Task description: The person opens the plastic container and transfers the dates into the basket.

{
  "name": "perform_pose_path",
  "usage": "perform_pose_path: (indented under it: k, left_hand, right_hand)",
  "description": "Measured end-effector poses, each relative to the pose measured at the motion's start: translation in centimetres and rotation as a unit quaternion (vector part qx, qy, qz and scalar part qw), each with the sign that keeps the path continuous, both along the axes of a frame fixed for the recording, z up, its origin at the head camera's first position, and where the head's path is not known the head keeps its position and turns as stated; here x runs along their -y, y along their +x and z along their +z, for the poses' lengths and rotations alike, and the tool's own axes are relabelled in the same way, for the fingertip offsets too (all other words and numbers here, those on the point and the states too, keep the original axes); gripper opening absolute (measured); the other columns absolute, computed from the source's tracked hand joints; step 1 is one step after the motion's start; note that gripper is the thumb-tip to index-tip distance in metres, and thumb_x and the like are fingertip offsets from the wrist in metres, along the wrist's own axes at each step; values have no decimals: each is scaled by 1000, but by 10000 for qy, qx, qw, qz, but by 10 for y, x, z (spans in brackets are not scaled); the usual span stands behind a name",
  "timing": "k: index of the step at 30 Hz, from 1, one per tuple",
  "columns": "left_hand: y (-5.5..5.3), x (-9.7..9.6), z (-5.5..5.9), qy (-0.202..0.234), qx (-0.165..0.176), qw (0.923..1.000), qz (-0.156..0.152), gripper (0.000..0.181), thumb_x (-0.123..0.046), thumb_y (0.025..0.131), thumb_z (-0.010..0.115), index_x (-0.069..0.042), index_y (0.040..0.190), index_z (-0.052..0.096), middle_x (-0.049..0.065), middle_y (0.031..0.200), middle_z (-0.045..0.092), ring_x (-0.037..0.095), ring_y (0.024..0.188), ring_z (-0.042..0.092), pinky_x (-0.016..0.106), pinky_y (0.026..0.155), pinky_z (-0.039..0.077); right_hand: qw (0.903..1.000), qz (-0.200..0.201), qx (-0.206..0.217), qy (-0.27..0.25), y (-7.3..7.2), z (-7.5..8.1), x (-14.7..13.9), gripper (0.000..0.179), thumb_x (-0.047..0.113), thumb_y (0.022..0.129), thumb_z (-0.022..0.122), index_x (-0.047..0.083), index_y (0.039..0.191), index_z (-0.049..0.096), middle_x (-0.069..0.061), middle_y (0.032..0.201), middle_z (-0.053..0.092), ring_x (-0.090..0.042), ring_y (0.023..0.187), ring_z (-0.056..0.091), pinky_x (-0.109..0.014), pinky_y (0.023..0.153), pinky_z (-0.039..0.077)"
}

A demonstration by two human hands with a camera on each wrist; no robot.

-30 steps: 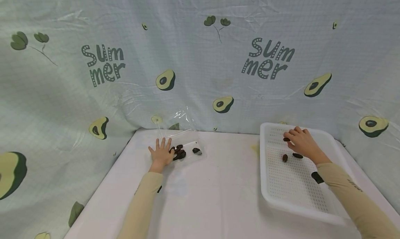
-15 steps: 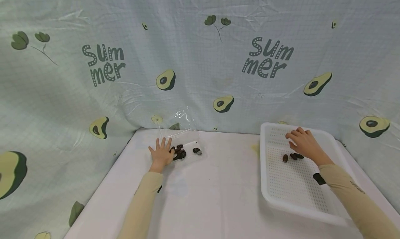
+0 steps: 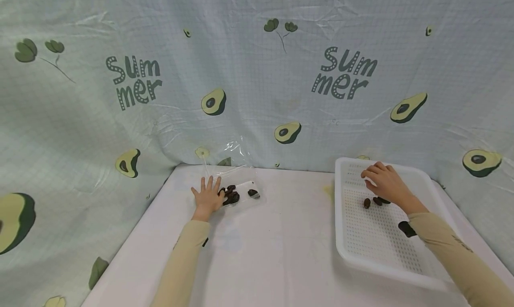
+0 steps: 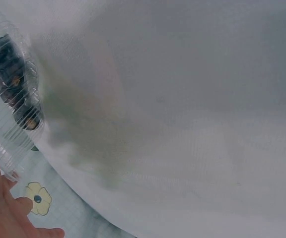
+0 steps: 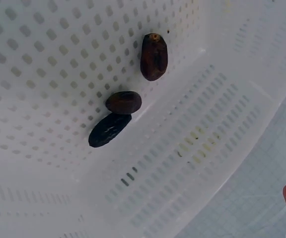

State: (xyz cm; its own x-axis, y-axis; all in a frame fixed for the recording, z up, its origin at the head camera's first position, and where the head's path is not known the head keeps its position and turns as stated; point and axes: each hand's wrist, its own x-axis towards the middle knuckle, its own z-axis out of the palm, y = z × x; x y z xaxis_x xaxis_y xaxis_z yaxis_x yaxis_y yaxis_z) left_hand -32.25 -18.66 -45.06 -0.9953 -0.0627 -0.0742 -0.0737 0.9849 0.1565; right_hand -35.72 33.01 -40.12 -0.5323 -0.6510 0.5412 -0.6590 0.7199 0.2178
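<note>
My left hand (image 3: pixel 206 199) lies with spread fingers on the left side of a clear plastic clamshell box (image 3: pixel 243 187). Inside the box are several dark brown dates (image 3: pixel 231 196), clustered beside the hand, and another dark date (image 3: pixel 253 193) farther right. Over the back part of a white perforated basket (image 3: pixel 353 240) hovers my right hand (image 3: pixel 384 183), fingers loosely bent and holding nothing. Three dates rest on the basket floor below it: a reddish-brown one (image 5: pixel 154 58) apart, and a brown one (image 5: pixel 123 102) touching a blackish one (image 5: pixel 109 131).
The box's transparent lid (image 3: pixel 237 154) stands raised at the back, against a curtain (image 3: pixel 249 75) printed with avocados and lettering. White table surface (image 3: pixel 277 235) lies between box and basket. The basket's raised wall (image 3: pixel 339 209) runs along its left side.
My right hand has let go of a date, which now lies beside the blackish one in the basket. That hand then shifted slightly left. My left hand stays in place.
</note>
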Motion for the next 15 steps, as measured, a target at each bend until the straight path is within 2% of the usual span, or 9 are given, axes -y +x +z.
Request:
perform_pose_path:
  k: [6,15]
  left_hand:
    - [0,2,-1,-4,-30,10000,-1,54,-34,96,26,-16,145,11,15,150,10,39,137,-1,68,102,5]
    - [0,1,0,-15,-80,10000,-37,55,-34,96,28,-15,145,12,15,150,11,39,137,1,69,102,6]
  right_hand:
    - [9994,332,-76,10,-1,7,18,27,2,61,75,9,83,61,-4,78,57,-23,76,46,-41,59,38]
    - [9938,1083,-232,80,0,22,55,26,2,63,74,11,83,60,-4,81,58,-23,79,48,-39,61,39]
